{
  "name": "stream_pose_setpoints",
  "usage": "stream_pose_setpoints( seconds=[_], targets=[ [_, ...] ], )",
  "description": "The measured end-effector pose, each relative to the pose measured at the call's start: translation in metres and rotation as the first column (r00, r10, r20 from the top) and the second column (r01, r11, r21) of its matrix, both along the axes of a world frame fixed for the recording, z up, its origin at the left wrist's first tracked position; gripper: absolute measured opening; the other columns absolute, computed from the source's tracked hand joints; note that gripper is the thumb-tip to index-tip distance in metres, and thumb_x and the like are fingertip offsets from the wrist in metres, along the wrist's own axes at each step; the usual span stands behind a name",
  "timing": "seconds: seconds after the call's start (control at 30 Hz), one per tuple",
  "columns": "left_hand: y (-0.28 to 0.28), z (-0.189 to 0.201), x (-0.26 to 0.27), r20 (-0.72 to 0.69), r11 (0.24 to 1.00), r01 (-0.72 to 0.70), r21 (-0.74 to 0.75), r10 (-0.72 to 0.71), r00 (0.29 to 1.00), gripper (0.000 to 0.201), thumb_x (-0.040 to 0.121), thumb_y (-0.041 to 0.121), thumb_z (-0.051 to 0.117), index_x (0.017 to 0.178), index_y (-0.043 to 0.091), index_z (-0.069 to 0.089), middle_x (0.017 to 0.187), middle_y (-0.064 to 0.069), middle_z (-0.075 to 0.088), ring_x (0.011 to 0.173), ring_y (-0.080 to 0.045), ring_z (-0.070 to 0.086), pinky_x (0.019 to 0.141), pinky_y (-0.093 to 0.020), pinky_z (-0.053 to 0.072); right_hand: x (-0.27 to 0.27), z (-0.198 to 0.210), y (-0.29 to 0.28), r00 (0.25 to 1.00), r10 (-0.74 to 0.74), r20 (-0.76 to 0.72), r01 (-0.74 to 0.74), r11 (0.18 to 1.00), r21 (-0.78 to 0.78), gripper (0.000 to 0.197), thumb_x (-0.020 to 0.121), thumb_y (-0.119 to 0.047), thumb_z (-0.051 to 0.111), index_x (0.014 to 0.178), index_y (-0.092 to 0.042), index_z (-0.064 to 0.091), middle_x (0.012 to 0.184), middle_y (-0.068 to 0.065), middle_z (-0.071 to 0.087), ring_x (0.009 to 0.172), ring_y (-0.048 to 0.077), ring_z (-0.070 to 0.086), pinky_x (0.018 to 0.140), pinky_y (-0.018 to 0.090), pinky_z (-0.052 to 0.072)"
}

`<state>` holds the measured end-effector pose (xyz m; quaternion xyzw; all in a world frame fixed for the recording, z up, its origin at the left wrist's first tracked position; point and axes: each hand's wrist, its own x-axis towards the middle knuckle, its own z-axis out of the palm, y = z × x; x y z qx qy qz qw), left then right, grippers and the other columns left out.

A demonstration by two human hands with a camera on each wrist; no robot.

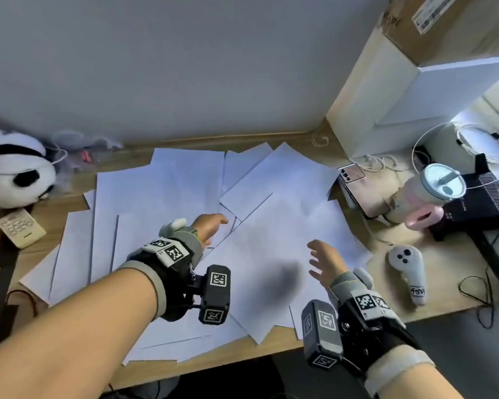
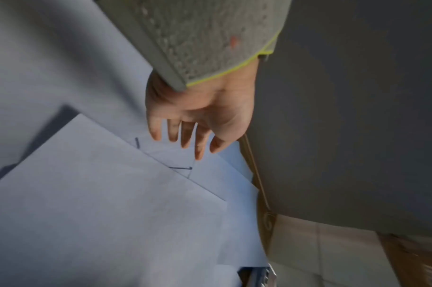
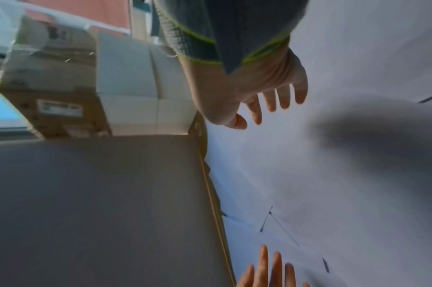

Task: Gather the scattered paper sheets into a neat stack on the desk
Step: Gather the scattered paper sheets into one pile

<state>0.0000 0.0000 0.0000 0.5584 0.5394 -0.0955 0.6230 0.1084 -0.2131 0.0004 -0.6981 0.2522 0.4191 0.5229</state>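
Several white paper sheets (image 1: 167, 197) lie scattered and overlapping across the wooden desk (image 1: 450, 286). My left hand (image 1: 211, 226) hovers over the middle of the sheets with straight, spread fingers and holds nothing; the left wrist view shows its fingers (image 2: 185, 136) above overlapping sheets (image 2: 87, 194). My right hand (image 1: 321, 262) hangs open above the large front sheet (image 1: 271, 254), fingers spread, with its shadow on the paper below. In the right wrist view the right hand's fingers (image 3: 271, 101) are apart over white paper (image 3: 332, 174), and the left hand's fingertips (image 3: 264, 270) show at the bottom.
A panda plush (image 1: 15, 168) and a remote (image 1: 18, 227) sit at the left. At the right stand a white box (image 1: 386, 110), a phone (image 1: 352, 174), a lidded cup with a pink handle (image 1: 432, 191), a white controller (image 1: 408, 269) and cables. A wall (image 1: 185, 67) backs the desk.
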Motion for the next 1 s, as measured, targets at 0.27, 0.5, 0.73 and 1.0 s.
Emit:
stream_pose_setpoints(
  seconds=[0.27,0.5,0.73,1.0],
  targets=[
    [-0.013,-0.041,0.008,-0.149,0.994,0.062,0.091,-0.047,0.988,0.042,0.087,0.021,0.053,0.121,-0.004,0.057,0.124,-0.019,0.061,0.102,-0.031,0.058,0.084,-0.035,0.044,-0.013,-0.044,-0.032,0.977,-0.188,-0.102,0.189,0.982,0.001,0.015,0.089,-0.011,0.048,0.074,-0.009,0.044,0.050,0.008,0.056,0.038,0.019,0.051,0.039,0.017,0.043],
    [-0.017,-0.045,0.003,-0.308,0.903,0.422,0.074,-0.382,0.871,0.046,0.085,0.022,0.063,0.125,-0.001,0.056,0.130,-0.016,0.060,0.119,-0.030,0.058,0.099,-0.032,0.046,-0.010,-0.047,-0.026,0.997,0.075,0.025,-0.073,0.995,-0.062,0.023,0.083,-0.008,0.063,0.063,-0.012,0.052,0.059,0.003,0.042,0.045,0.013,0.035,0.046,0.021,0.028],
    [0.004,-0.040,-0.021,-0.144,0.988,0.155,0.023,-0.150,0.978,0.042,0.086,0.016,0.060,0.127,0.005,0.056,0.080,-0.002,0.051,0.058,-0.012,0.037,0.047,-0.020,0.024,-0.010,-0.021,0.005,0.950,0.301,0.080,-0.305,0.951,0.041,0.012,0.086,0.004,0.051,0.088,-0.006,0.059,0.074,0.011,0.054,0.059,0.021,0.051,0.048,0.021,0.048],
    [0.050,-0.046,-0.087,-0.141,0.974,-0.163,0.157,0.185,0.973,0.037,0.081,0.000,0.053,0.053,0.019,0.038,0.062,-0.005,0.039,0.058,-0.025,0.032,0.049,-0.021,0.021,-0.039,-0.023,0.070,0.862,0.480,0.162,-0.491,0.871,0.034,0.026,0.082,0.012,0.048,0.089,-0.008,0.064,0.066,0.008,0.054,0.038,0.010,0.057,0.047,0.019,0.047]
  ],
)
